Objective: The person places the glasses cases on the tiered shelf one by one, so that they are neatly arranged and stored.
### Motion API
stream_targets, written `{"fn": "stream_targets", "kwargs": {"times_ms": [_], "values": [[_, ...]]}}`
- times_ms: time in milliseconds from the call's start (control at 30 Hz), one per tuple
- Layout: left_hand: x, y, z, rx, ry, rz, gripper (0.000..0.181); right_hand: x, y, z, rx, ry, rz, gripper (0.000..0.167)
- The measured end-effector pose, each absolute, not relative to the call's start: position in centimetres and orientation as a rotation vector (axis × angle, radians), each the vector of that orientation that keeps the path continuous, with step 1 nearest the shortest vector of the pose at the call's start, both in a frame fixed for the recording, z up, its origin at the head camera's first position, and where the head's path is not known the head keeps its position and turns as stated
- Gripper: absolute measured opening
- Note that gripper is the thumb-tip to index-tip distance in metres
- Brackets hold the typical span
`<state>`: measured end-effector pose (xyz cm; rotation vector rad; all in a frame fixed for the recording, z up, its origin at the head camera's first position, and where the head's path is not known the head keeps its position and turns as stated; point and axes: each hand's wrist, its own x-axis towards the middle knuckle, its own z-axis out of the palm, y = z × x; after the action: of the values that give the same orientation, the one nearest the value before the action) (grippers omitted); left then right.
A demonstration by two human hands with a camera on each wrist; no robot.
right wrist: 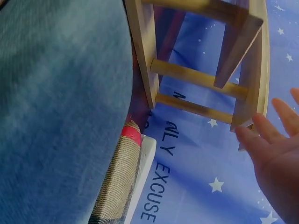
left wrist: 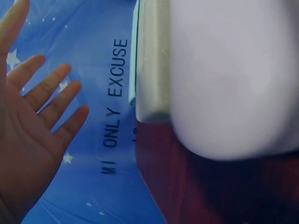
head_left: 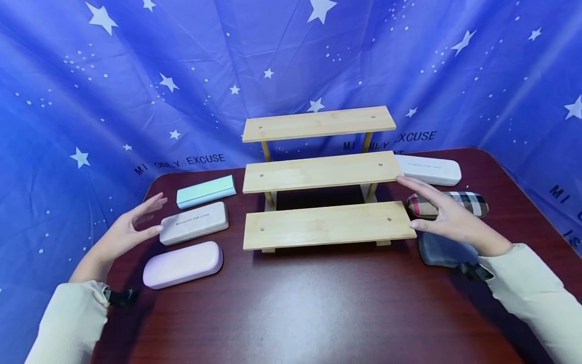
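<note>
Pale sleeves (head_left: 68, 323) | left hand (head_left: 119, 235) spread near pale grey case (head_left: 195, 225) | right hand (head_left: 454, 221) spread near wooden stand (head_left: 325, 226)

A blue fabric backdrop (head_left: 195, 35) with white stars (head_left: 102, 18) and black lettering (head_left: 205, 160) hung from nine to three o'clock, beyond a glossy reddish-brown table (head_left: 318, 313) at six.

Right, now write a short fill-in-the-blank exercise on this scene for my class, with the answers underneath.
1. The wooden rack has ____ shelves.
2. Between the mint-green glasses case and the lilac glasses case lies one printed REFUELING FOR ____.
3. The blue curtain shows lettering, dots and white ____.
4. The left hand is holding ____.

Missing words: three; CHINA; stars; nothing.
</note>
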<state>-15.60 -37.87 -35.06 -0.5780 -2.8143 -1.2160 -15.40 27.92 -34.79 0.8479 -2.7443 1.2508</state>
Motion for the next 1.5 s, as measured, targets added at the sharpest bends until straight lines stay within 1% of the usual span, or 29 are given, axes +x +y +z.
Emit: {"fn": "stream_targets", "kwargs": {"times_ms": [233,400,533,700,933,1267,1500], "values": [[-13.8,-39.4,-37.2,-0.605,-2.744,-1.387,0.067,-15.8,28.0,-34.3,0.727,-2.657,1.428,0.074],[-12.6,-40.6,-38.7,-0.609,-2.708,-1.470,0.063,-17.0,28.0,-34.1,0.603,-2.677,1.524,0.071],[-11.9,-41.3,-39.6,-0.625,-2.685,-1.540,0.060,-18.1,27.8,-33.9,0.514,-2.721,1.540,0.071],[-11.1,-41.9,-40.7,-0.627,-2.652,-1.692,0.059,-19.5,27.5,-33.9,0.468,-2.759,1.492,0.073],[-10.5,-42.1,-41.9,-0.754,-2.591,-1.930,0.061,-21.2,27.1,-34.0,0.458,-2.766,1.545,0.073],[-10.8,-41.5,-43.0,-0.782,-2.646,-1.951,0.068,-22.7,26.7,-34.0,0.434,-2.787,1.686,0.075],[-10.8,-41.0,-43.1,-0.718,-2.720,-1.999,0.073,-23.4,26.6,-34.1,0.385,-2.816,1.681,0.082]]}}
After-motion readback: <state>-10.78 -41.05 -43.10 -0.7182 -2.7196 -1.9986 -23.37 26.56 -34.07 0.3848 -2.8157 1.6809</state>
